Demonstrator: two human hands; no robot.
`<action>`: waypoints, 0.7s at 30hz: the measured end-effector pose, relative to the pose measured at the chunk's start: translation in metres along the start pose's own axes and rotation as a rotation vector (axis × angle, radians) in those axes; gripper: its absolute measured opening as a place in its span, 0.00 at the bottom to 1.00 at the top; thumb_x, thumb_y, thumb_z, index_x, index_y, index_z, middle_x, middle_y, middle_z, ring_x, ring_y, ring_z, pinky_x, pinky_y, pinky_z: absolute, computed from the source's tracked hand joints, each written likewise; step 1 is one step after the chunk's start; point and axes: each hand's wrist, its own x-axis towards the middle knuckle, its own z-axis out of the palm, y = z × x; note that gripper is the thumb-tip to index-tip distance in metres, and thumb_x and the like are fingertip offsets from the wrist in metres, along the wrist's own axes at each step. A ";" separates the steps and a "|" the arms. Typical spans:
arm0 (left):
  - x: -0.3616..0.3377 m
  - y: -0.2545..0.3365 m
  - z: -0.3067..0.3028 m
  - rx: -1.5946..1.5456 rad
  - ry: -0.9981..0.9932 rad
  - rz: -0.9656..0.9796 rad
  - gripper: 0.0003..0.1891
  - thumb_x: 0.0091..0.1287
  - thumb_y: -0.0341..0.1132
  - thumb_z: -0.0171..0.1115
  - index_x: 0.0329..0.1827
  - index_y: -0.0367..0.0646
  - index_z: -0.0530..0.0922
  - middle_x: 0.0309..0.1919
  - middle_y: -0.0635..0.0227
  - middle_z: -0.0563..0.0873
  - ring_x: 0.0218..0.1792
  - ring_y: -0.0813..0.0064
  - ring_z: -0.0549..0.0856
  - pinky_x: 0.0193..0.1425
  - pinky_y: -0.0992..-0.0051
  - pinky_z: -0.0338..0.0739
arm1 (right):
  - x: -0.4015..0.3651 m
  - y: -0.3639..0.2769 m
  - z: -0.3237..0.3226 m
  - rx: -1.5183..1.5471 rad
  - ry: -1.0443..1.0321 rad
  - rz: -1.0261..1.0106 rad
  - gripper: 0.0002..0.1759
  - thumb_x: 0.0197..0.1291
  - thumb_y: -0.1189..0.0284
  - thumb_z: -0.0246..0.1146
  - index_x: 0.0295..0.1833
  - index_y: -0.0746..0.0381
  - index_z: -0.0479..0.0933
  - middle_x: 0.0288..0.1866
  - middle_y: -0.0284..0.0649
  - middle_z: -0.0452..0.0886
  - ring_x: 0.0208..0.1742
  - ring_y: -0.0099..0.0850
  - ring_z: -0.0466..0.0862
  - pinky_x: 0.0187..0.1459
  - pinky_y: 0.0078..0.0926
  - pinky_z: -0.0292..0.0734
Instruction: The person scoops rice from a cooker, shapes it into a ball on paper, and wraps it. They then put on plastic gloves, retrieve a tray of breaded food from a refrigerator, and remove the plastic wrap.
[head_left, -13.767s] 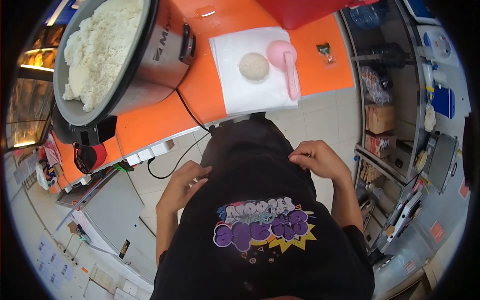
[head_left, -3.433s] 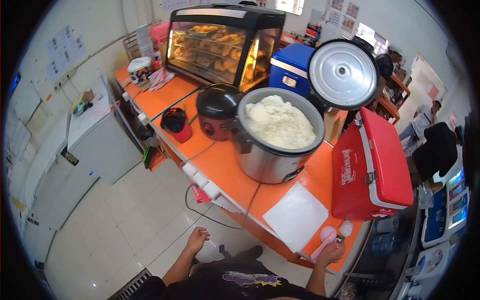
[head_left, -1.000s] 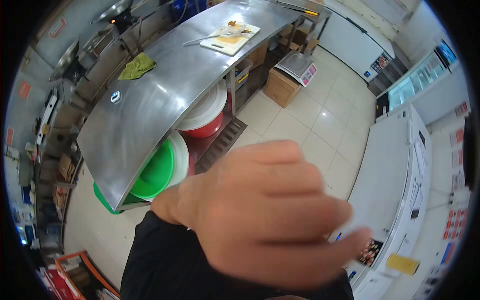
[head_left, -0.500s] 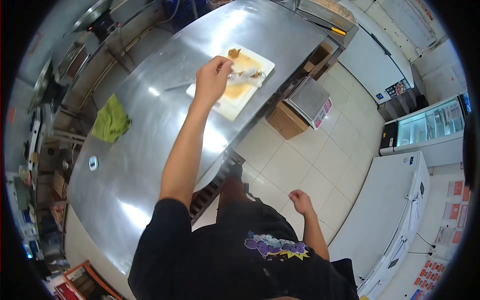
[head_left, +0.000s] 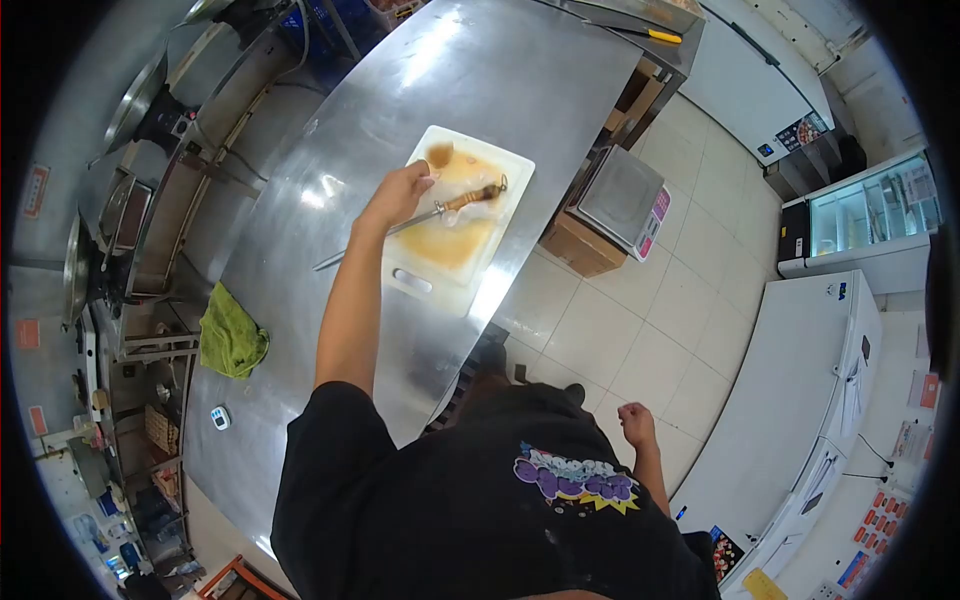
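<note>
At the upper left of the frame you have woks [head_left: 138, 98] on burners beside the metal worktop [head_left: 285, 290]. Toward the worktop's left end, a small white device [head_left: 220, 417] lies just below a crumpled green cloth [head_left: 233, 335].

Further right, a long thin metal rod [head_left: 409, 223] with a wooden handle [head_left: 468, 198] lies at a slant; your left forearm crosses above the rod, and the handle lies over the white cutting board [head_left: 483, 250]. Your left hand [head_left: 398, 192] reaches to the board's upper left edge, thumb and fingertips bunched just beside a blurred brown piece [head_left: 440, 155]. You cannot tell how fully that grip is closed, or whether it has hold of anything. Clear plastic [head_left: 455, 216] lies by the handle, and yellowish-brown liquid [head_left: 440, 243] spreads over the board.

Right of the worktop, a scale [head_left: 618, 200] sits on a cardboard box [head_left: 583, 246]. Below it in the frame, your right hand [head_left: 637, 425] hangs well apart from the worktop, fingers loosely curled and part open, with nothing visible in them. A yellow-handled tool [head_left: 664, 37] lies at the upper right, and a white chest freezer [head_left: 765, 400] stands at the right.
</note>
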 end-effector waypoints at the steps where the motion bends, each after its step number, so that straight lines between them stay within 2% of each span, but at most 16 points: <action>1: -0.010 0.014 -0.017 -0.111 -0.017 0.016 0.09 0.75 0.36 0.65 0.49 0.41 0.81 0.43 0.49 0.86 0.45 0.50 0.86 0.54 0.58 0.77 | 0.007 -0.008 0.001 -0.055 -0.035 -0.033 0.18 0.68 0.63 0.66 0.44 0.70 0.85 0.35 0.47 0.89 0.36 0.36 0.89 0.42 0.35 0.84; 3: -0.026 0.034 -0.039 -0.228 -0.036 0.024 0.07 0.76 0.34 0.63 0.47 0.39 0.80 0.41 0.48 0.86 0.44 0.49 0.86 0.52 0.56 0.77 | 0.019 -0.048 -0.006 -0.171 -0.096 -0.128 0.20 0.68 0.60 0.66 0.45 0.69 0.85 0.38 0.54 0.89 0.43 0.46 0.90 0.47 0.41 0.84; 5: -0.038 0.046 -0.051 -0.259 0.206 0.151 0.07 0.77 0.32 0.62 0.47 0.37 0.78 0.39 0.47 0.86 0.39 0.48 0.83 0.45 0.60 0.77 | 0.040 -0.094 -0.009 -0.222 -0.155 -0.235 0.20 0.68 0.59 0.66 0.46 0.68 0.85 0.44 0.57 0.88 0.49 0.53 0.89 0.52 0.43 0.83; 6: -0.043 0.049 -0.056 -0.260 0.210 0.148 0.07 0.77 0.32 0.62 0.47 0.37 0.78 0.39 0.47 0.86 0.39 0.48 0.83 0.45 0.60 0.77 | 0.051 -0.121 -0.009 -0.227 -0.158 -0.261 0.20 0.68 0.59 0.66 0.46 0.68 0.85 0.44 0.57 0.88 0.50 0.54 0.88 0.52 0.44 0.82; 7: -0.048 0.051 -0.062 -0.254 0.295 0.135 0.07 0.76 0.32 0.63 0.47 0.37 0.78 0.38 0.48 0.85 0.38 0.49 0.83 0.45 0.60 0.77 | 0.061 -0.151 -0.010 -0.229 -0.159 -0.289 0.20 0.69 0.59 0.66 0.47 0.68 0.84 0.45 0.57 0.87 0.50 0.55 0.88 0.53 0.44 0.82; 8: -0.051 0.055 -0.069 -0.247 0.383 0.125 0.07 0.76 0.32 0.64 0.46 0.37 0.78 0.38 0.48 0.85 0.37 0.51 0.82 0.45 0.60 0.77 | 0.068 -0.186 -0.012 -0.218 -0.126 -0.387 0.19 0.69 0.60 0.66 0.49 0.68 0.84 0.46 0.57 0.88 0.50 0.54 0.88 0.53 0.44 0.82; 9: -0.056 0.061 -0.075 -0.246 0.389 0.130 0.07 0.76 0.32 0.64 0.46 0.37 0.78 0.38 0.48 0.85 0.37 0.51 0.82 0.45 0.60 0.77 | 0.071 -0.223 -0.016 -0.206 -0.093 -0.482 0.19 0.70 0.61 0.66 0.50 0.68 0.84 0.46 0.56 0.88 0.50 0.54 0.88 0.53 0.45 0.82; 10: -0.062 0.069 -0.081 -0.295 0.441 0.059 0.07 0.76 0.32 0.65 0.46 0.38 0.78 0.37 0.50 0.85 0.36 0.54 0.82 0.45 0.62 0.77 | 0.070 -0.264 -0.019 -0.119 -0.041 -0.556 0.17 0.70 0.63 0.65 0.51 0.68 0.84 0.46 0.55 0.88 0.49 0.52 0.88 0.52 0.43 0.82; 11: -0.068 0.077 -0.087 -0.344 0.488 -0.013 0.07 0.75 0.32 0.66 0.46 0.38 0.78 0.36 0.51 0.85 0.36 0.58 0.83 0.44 0.64 0.77 | 0.066 -0.305 -0.020 -0.031 0.010 -0.625 0.16 0.71 0.64 0.65 0.51 0.67 0.83 0.46 0.55 0.88 0.48 0.50 0.89 0.51 0.42 0.82; 12: -0.072 0.082 -0.092 -0.344 0.486 -0.007 0.07 0.75 0.32 0.66 0.46 0.38 0.78 0.36 0.51 0.85 0.36 0.58 0.83 0.44 0.64 0.77 | 0.062 -0.343 -0.016 0.140 0.033 -0.696 0.14 0.71 0.66 0.66 0.51 0.67 0.84 0.45 0.52 0.88 0.46 0.47 0.89 0.50 0.39 0.82; 14: -0.081 0.089 -0.100 -0.455 0.668 -0.144 0.09 0.76 0.35 0.67 0.45 0.38 0.78 0.36 0.55 0.85 0.35 0.68 0.83 0.40 0.68 0.77 | 0.048 -0.414 -0.009 0.384 0.058 -0.809 0.13 0.70 0.68 0.68 0.52 0.66 0.84 0.43 0.48 0.88 0.43 0.40 0.88 0.49 0.35 0.83; 15: -0.085 0.091 -0.098 -0.457 0.669 -0.140 0.09 0.76 0.35 0.67 0.45 0.38 0.78 0.36 0.55 0.85 0.35 0.68 0.83 0.40 0.68 0.77 | 0.038 -0.447 -0.007 0.454 0.062 -0.853 0.13 0.69 0.69 0.69 0.53 0.66 0.84 0.43 0.46 0.88 0.42 0.37 0.87 0.48 0.34 0.82; 17: -0.093 0.096 -0.088 -0.507 0.739 -0.092 0.10 0.76 0.36 0.67 0.44 0.38 0.78 0.36 0.61 0.86 0.38 0.75 0.81 0.39 0.71 0.76 | 0.019 -0.500 0.003 0.585 0.050 -0.980 0.15 0.68 0.68 0.70 0.54 0.66 0.83 0.44 0.45 0.87 0.42 0.35 0.87 0.48 0.33 0.82; 18: -0.095 0.095 -0.076 -0.585 0.701 -0.128 0.11 0.76 0.37 0.67 0.44 0.38 0.78 0.41 0.63 0.86 0.40 0.76 0.82 0.42 0.70 0.78 | 0.010 -0.518 0.009 0.582 0.050 -0.985 0.15 0.68 0.68 0.70 0.54 0.66 0.83 0.44 0.45 0.87 0.42 0.35 0.87 0.48 0.33 0.82; 19: -0.098 0.095 -0.063 -0.586 0.703 -0.130 0.11 0.76 0.37 0.67 0.44 0.38 0.78 0.41 0.63 0.86 0.40 0.76 0.82 0.42 0.70 0.78 | 0.001 -0.533 0.017 0.555 0.039 -1.035 0.16 0.67 0.68 0.71 0.55 0.66 0.83 0.45 0.45 0.87 0.43 0.35 0.87 0.47 0.33 0.82; 21: -0.103 0.094 -0.039 -1.018 0.503 -0.162 0.09 0.77 0.35 0.65 0.49 0.38 0.80 0.48 0.64 0.87 0.48 0.74 0.83 0.54 0.71 0.79 | 0.003 -0.544 0.029 0.523 0.023 -1.092 0.16 0.67 0.68 0.71 0.55 0.66 0.83 0.46 0.46 0.87 0.44 0.35 0.87 0.47 0.33 0.82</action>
